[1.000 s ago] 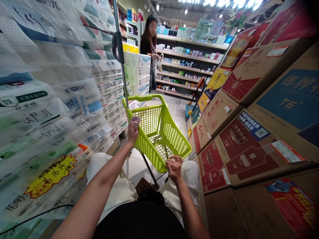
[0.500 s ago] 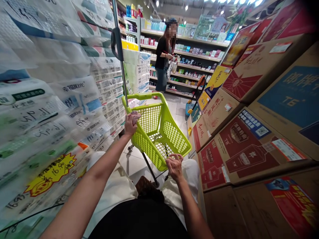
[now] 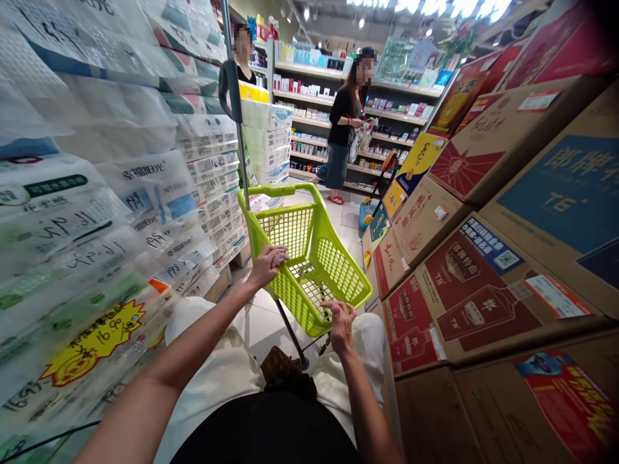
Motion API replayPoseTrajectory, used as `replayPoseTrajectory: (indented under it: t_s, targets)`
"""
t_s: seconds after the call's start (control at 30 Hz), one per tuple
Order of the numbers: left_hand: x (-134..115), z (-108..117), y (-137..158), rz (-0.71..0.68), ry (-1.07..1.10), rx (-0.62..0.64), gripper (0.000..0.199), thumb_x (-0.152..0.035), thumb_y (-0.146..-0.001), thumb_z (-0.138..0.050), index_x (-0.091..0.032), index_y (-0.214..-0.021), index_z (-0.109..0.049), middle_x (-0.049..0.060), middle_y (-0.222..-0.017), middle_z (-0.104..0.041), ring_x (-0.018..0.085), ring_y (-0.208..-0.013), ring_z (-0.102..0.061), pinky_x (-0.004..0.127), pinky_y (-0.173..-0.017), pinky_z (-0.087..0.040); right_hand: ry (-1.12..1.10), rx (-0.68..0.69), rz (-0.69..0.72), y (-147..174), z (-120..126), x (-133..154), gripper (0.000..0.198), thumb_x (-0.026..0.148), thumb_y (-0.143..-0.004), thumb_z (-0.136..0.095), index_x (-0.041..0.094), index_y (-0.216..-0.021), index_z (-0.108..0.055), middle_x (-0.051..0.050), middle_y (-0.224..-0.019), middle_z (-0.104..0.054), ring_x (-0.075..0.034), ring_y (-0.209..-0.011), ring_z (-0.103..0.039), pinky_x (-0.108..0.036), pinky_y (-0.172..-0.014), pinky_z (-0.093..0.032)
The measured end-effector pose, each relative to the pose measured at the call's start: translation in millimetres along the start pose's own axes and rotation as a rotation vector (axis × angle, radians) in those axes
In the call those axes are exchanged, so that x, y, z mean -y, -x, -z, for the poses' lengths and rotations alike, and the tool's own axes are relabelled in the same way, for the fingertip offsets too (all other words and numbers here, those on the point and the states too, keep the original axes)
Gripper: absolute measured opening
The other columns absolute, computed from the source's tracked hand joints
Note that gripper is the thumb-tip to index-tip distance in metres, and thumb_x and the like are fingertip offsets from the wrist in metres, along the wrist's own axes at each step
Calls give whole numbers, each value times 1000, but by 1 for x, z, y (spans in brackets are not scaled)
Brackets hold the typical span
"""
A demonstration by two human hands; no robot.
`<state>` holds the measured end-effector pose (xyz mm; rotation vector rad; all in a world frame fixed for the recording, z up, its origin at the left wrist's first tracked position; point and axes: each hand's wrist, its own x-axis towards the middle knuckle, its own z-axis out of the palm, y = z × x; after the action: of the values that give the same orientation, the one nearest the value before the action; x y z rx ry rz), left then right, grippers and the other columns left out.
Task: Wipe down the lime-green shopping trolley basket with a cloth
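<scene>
The left grip point(image 3: 265, 266) is clamping on a crumpled, pale pinkish cloth point(image 3: 279, 257) and is pressing it against the near-left rim of a lime-green cart point(image 3: 333, 238). The right grip point(image 3: 341, 325) is touching the cart's near corner, its fingers bending over the rim; whether it is clamping there, I cannot tell. The cart's basket is standing just in front of both grips, its latticed walls spreading between and beyond them. A black leg point(image 3: 290, 332) is slanting down from the basket, below and between the two grips. Beyond the left grip, a metal pole point(image 3: 243, 154) is rising from the cart's far-left corner, carrying a dark grey handle point(image 3: 230, 90).

To the left of the left grip, plastic-wrapped paper packs point(image 3: 145, 167) are standing in a tall stack, with a yellow starburst sign point(image 3: 94, 338) hanging on its lower part. To the right of the right grip, cardboard boxes point(image 3: 483, 303) are forming another stack. Well beyond both grips, a person in a black top point(image 3: 340, 122) is standing before stocked shelves point(image 3: 309, 90), holding a pale bag point(image 3: 360, 142).
</scene>
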<state>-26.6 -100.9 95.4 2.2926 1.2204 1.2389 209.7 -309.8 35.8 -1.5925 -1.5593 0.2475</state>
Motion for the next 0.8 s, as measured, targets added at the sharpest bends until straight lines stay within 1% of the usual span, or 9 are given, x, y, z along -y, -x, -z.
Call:
replayPoseTrajectory:
  t_s: [0.13,0.17,0.27,0.3,0.4,0.43,0.57,0.7,0.8]
  targets:
    - [-17,-8,8,61,-3,-117,39,-4,-78,-53,-21,-106,-74,9,-122,-67,27,-120,-63,46,-110,-51,-19,-4,-18,-1,-1,-1,62,35,-108,-10,29,-110,-72,-3,-109,-75,-22,-114,-61,-47,-116,-23]
    - [-21,-9,8,59,-9,-74,39,-3,-76,-53,-20,-104,-74,9,-120,-69,27,-118,-63,46,-108,-52,-25,-6,-21,-1,-1,-2,63,36,-108,-9,29,-110,-72,-3,-109,-75,-22,-114,-61,-47,-115,-23]
    - [-28,-8,4,-27,6,177,40,0,-68,-53,-20,-96,-73,7,-110,-72,26,-109,-66,44,-101,-56,-32,-11,-30,-1,0,-5,65,38,-108,-8,28,-110,-72,-4,-110,-74,-22,-114,-61,-46,-116,-23]
    - [-30,-7,3,-28,11,184,40,0,-68,-53,-20,-96,-73,6,-108,-73,25,-107,-66,43,-100,-57,-33,-12,-32,-1,0,-7,65,39,-108,-8,28,-110,-72,-4,-110,-74,-22,-114,-61,-46,-116,-23]
    - [-38,-4,3,44,28,22,39,-1,-72,-51,-20,-97,-74,7,-107,-73,25,-106,-67,46,-103,-55,-53,-26,-33,-1,1,-10,66,41,-109,-8,28,-109,-73,-5,-107,-75,-22,-112,-61,-47,-116,-22]
    - [-42,-6,5,48,44,9,39,-1,-73,-51,-20,-97,-74,7,-107,-73,25,-107,-67,47,-104,-54,-63,-37,-34,-1,1,-10,67,41,-109,-9,27,-108,-74,-5,-106,-75,-23,-112,-61,-47,-116,-22]
    - [-62,-20,29,-26,154,194,39,-1,-72,-54,-22,-97,-76,5,-105,-74,24,-105,-69,43,-101,-56,-83,-82,-22,0,1,-9,67,42,-109,-10,27,-106,-75,-6,-104,-75,-24,-111,-62,-48,-114,-24]
    - [-87,-37,56,61,177,41,43,1,-75,-50,-22,-99,-76,6,-107,-74,24,-109,-68,44,-103,-55,-115,-76,-13,2,0,-8,68,42,-109,-9,27,-108,-75,-5,-103,-74,-23,-110,-62,-47,-114,-24]
    - [-100,-41,72,21,217,86,42,3,-71,-51,-21,-95,-76,7,-108,-74,24,-110,-68,43,-101,-56,-129,-82,-22,3,0,-8,71,45,-108,-6,27,-109,-76,-5,-104,-74,-23,-110,-62,-46,-114,-25]
